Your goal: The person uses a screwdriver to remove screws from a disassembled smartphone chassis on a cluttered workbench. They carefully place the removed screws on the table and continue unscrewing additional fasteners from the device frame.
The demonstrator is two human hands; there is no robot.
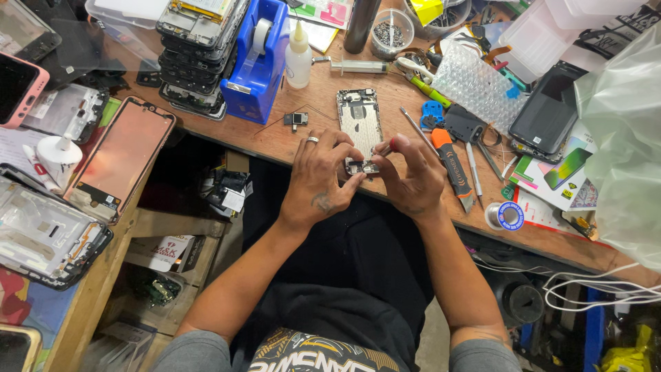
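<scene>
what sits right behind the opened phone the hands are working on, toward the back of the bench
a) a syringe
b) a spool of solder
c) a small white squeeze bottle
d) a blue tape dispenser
a: the syringe lies across the bench just beyond the top end of the opened phone; the left hand and right hand pinch the phone's near end.

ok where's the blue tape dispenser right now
In the head view the blue tape dispenser stands at the upper left of the wooden table, between the stack of phone frames and the white squeeze bottle.
</scene>
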